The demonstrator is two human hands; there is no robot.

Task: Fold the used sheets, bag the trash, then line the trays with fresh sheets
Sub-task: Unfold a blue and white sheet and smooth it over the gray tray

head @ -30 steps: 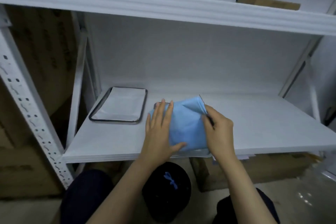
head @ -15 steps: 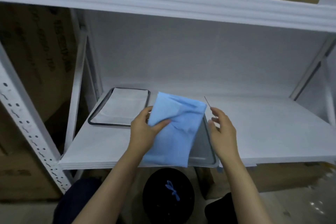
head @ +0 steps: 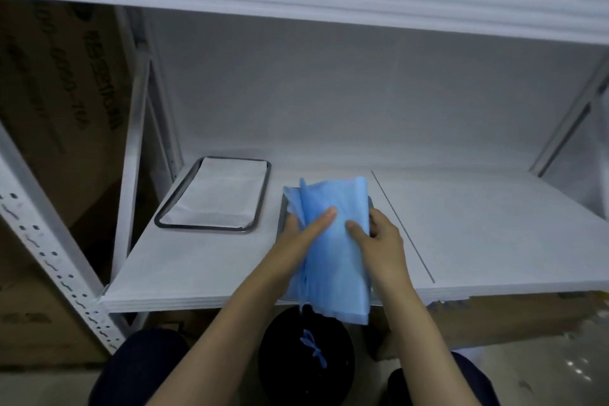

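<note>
White shelf [head: 494, 241] across centre. At 10 o'clock, lined tray [head: 211, 226] (white sheet inside). Folded blue sheet [head: 336, 260] at centre over second tray [head: 280, 208], lower edge past shelf front. At 6 o'clock, black bag [head: 286, 356]. Gripping blue sheet: left hand [head: 296, 241], right hand [head: 382, 241].

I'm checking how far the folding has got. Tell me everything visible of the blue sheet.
The thin blue paper-like sheet is folded into a long layered strip, its far end fanning open. It is held over a grey metal tray, near end hanging past the white shelf edge. The left hand and right hand pinch it from either side.
</note>
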